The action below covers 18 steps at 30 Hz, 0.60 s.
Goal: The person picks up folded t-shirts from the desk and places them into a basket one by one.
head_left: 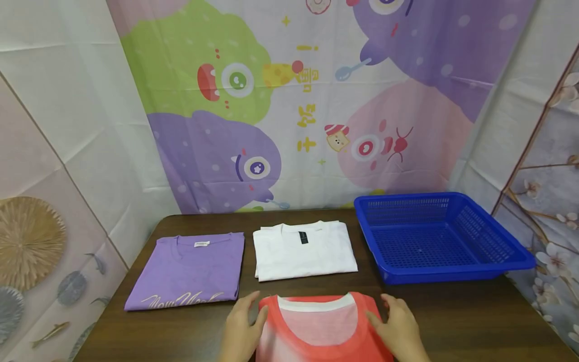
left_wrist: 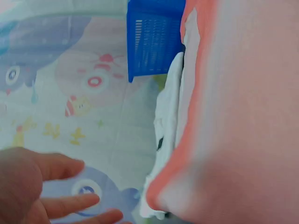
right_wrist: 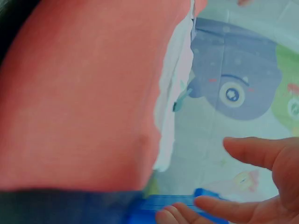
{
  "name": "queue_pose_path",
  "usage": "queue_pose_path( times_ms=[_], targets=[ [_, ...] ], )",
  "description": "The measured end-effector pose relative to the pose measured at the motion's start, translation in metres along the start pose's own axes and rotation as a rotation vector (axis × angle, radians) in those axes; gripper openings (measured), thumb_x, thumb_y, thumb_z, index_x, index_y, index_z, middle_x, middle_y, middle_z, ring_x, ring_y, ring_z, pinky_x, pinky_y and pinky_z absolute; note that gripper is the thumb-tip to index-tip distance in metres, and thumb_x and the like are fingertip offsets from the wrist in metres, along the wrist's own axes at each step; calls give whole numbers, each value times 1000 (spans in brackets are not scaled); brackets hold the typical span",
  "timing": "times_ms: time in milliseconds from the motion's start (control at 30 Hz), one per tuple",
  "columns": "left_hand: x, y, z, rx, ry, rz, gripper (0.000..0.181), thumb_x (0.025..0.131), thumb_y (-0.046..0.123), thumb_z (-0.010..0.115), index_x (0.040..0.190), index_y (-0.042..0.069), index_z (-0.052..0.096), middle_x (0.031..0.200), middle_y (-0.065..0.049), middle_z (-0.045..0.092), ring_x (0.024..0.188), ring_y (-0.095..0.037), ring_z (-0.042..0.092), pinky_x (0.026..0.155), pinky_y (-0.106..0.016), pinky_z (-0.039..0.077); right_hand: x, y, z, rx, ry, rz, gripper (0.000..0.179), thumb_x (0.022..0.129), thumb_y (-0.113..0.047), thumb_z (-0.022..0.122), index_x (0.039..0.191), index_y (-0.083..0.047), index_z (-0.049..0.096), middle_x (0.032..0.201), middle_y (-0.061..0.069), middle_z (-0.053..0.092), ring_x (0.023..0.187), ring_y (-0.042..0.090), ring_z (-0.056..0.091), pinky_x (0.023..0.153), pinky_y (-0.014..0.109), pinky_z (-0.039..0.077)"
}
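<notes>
A red shirt [head_left: 318, 332] with a white inner neckband lies folded at the table's front edge, its collar toward the back. My left hand [head_left: 244, 324] is at its left shoulder, thumb and fingers spread apart. At the opposite shoulder is my right hand [head_left: 398, 324], its thumb over the red cloth and its fingers extended. Both wrist views show loose fingers with nothing between them: the left hand [left_wrist: 51, 191] and the right hand [right_wrist: 252, 182] are beside the shirt's collar end.
Behind the red shirt lies a folded white shirt [head_left: 307, 256] with a black neck label. A folded purple shirt [head_left: 194, 271] with pale lettering is at the left. The blue basket [head_left: 384, 274] stands at the back right of the brown table [head_left: 475, 311]. A cartoon-printed curtain [head_left: 294, 186] hangs behind.
</notes>
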State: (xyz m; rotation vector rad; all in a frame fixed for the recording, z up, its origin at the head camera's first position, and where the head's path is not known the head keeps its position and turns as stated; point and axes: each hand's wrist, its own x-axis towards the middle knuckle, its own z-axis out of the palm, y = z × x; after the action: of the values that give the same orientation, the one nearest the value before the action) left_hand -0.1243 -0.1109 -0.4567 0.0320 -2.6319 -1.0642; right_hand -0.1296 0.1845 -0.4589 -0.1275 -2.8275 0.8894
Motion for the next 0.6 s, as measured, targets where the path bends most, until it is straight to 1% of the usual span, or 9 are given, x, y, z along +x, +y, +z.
queue_pose_path(
  times_ms=[100,200,267,300,400,467,533,600],
  targets=[
    [1,-11,2,-79,-27,-109,37,86,16,69,117,-3,63,110,-19,69,97,-31,68,85,-43,55,5,10,1,45,-112,102,58,79,-24,73,119,15,55,98,25,68,89,36,66,83,51,51],
    [1,-23,5,-147,-82,-177,38,86,14,66,116,-10,61,106,-25,69,93,-33,69,82,-41,57,9,17,5,125,-188,177,60,80,-21,72,118,20,52,99,29,69,93,41,66,85,52,52],
    [0,-30,7,-188,-123,-219,40,87,14,65,117,-13,58,105,-27,69,92,-34,69,81,-41,57,10,18,7,183,-208,226,59,79,-18,72,118,21,51,101,31,68,96,42,65,86,51,52],
    [0,-32,9,-199,-141,-241,42,88,15,64,117,-14,57,105,-27,69,92,-34,69,81,-41,56,10,19,8,212,-216,246,59,79,-17,72,118,22,51,101,31,68,95,41,66,84,49,53],
    [-1,-36,11,-262,-175,-295,45,89,15,61,119,-18,54,104,-29,68,91,-33,68,79,-40,57,12,19,10,258,-220,278,55,78,-15,71,116,21,53,104,32,67,95,39,66,80,44,54],
    [-1,-35,14,-294,-189,-327,46,89,15,59,119,-20,53,102,-28,68,90,-30,68,76,-37,57,14,18,11,289,-226,296,51,78,-14,71,113,20,57,106,31,67,91,35,65,75,40,55],
    [-1,-34,16,-319,-202,-342,47,88,14,57,119,-21,52,100,-29,68,89,-28,67,75,-36,57,15,17,13,328,-235,308,46,77,-12,70,110,19,59,105,30,67,86,30,65,71,36,54],
    [-2,-32,19,-326,-217,-353,48,88,14,56,118,-22,53,98,-27,69,89,-26,66,75,-36,56,16,15,15,383,-245,329,42,76,-8,69,108,18,61,99,26,68,79,23,64,66,31,53]
  ],
)
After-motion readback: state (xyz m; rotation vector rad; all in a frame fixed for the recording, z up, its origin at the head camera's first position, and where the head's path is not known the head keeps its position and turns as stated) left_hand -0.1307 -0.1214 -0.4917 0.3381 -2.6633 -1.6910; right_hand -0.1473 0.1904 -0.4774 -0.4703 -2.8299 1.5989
